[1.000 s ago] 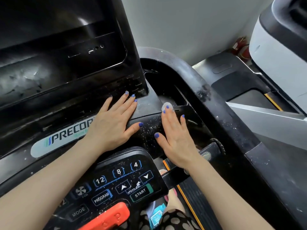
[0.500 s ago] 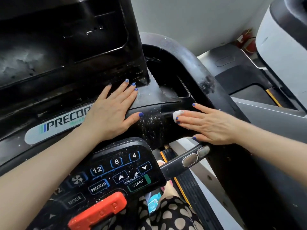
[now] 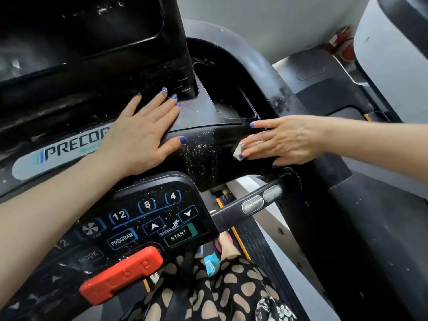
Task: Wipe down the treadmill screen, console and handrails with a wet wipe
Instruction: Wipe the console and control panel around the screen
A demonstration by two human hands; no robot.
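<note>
The black treadmill console (image 3: 203,117) fills the left and middle of the view, with the dark screen (image 3: 76,35) at the top left. My left hand (image 3: 141,133) rests flat on the console beside the PRECOR label (image 3: 69,149), fingers straight. My right hand (image 3: 282,141) reaches in from the right and presses a small folded white wet wipe (image 3: 238,152) against the console's front face with straight fingers. White specks dot the black surface (image 3: 201,149) between my hands. A handrail bar (image 3: 252,205) with two metal sensor pads runs below my right hand.
The button panel (image 3: 148,218) with START, PROGRAM and speed keys sits below my left arm, with a red stop clip (image 3: 120,274) in front. A recessed cup tray (image 3: 229,93) lies above my right hand. A second grey treadmill (image 3: 389,72) stands at right.
My right hand has turned from pointing forward to reaching in sideways from the right. It has carried the wipe from the tray's edge down onto the console's front face. My left hand has stayed put.
</note>
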